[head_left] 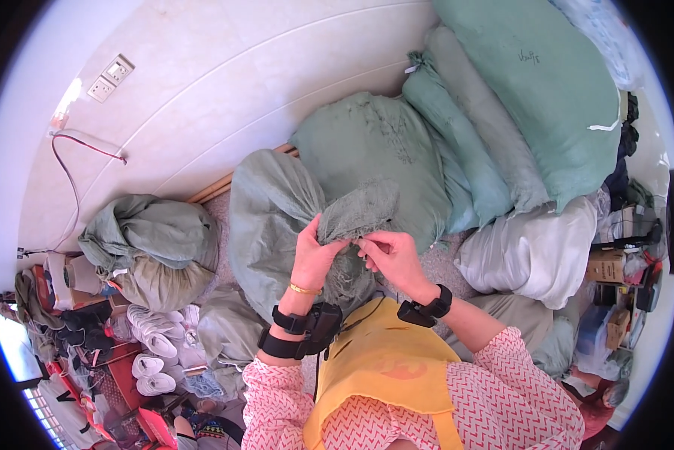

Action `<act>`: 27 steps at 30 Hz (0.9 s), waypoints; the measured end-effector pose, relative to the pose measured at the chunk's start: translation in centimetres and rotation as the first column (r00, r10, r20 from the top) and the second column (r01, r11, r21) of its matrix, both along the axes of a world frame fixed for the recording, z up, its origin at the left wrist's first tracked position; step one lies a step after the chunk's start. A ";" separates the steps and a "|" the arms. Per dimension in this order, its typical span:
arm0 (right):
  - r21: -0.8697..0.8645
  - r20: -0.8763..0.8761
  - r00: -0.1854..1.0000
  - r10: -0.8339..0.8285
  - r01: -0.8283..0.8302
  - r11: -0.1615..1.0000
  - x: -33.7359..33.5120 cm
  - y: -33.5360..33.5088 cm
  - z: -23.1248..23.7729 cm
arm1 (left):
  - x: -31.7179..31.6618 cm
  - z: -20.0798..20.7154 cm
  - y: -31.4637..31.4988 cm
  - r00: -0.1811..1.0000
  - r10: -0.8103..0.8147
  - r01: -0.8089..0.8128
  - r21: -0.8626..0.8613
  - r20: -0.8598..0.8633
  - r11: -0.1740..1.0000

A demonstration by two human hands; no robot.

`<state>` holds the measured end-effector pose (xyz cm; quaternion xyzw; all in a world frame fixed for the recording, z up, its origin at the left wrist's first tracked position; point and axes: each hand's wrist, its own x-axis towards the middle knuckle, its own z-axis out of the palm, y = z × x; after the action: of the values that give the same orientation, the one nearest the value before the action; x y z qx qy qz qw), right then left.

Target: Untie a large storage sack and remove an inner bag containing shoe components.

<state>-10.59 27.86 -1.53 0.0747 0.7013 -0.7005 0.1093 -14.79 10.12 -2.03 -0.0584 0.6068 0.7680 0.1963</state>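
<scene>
A grey-green woven sack (266,225) stands in front of me, its body bulging to the left of my hands. Its loose mouth (361,206) is bunched up and frayed, with stray fibres along the edge. My left hand (314,251) is closed on this gathered cloth, thumb pointing up along it. From the other side, the fingertips of my right hand (391,259) pinch the frayed edge close to the left fingers. Whether a thread or string lies between the fingertips is too small to make out.
Behind stands a large full green sack (374,142), with more long sacks (532,97) leaning at the right. A whitish sack (532,247) lies right of me. Bundled sacks (153,240) and pale shoes (157,345) sit at the left. Loaded shelves (614,300) line the right side.
</scene>
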 end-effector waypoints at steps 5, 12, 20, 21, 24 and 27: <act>-0.016 -0.003 0.998 -0.058 0.058 0.998 -1.0 0.8 -1.1 | -0.1 0.7 1.1 0.999 0.033 -0.034 -0.034 -0.007 0.999; 0.122 -0.209 0.957 -0.202 0.231 0.965 -2.6 0.7 -3.3 | -0.3 1.3 2.9 0.999 0.010 -0.014 -0.098 -0.040 0.995; 0.189 -0.160 0.971 -0.178 0.207 0.960 -0.6 1.4 -2.9 | -0.2 -0.2 2.4 0.997 -0.041 0.032 -0.125 -0.066 0.992; 0.104 -0.164 0.958 -0.236 0.254 0.961 -0.2 1.1 -2.4 | 0.0 0.0 2.3 0.997 -0.063 0.058 -0.104 -0.050 0.993; 0.213 -0.239 0.936 -0.257 0.309 0.927 -0.1 0.4 -3.0 | 0.5 0.0 1.3 0.995 -0.085 0.080 -0.110 -0.043 0.991; 0.213 -0.245 0.927 -0.285 0.339 0.917 0.6 0.6 -2.3 | 0.5 -1.3 -0.3 0.995 -0.095 0.096 -0.066 0.016 0.993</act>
<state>-9.96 28.41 -3.80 0.1254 0.7707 -0.6184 -0.0889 -14.26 9.80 -3.34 -0.0407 0.6330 0.7366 0.2346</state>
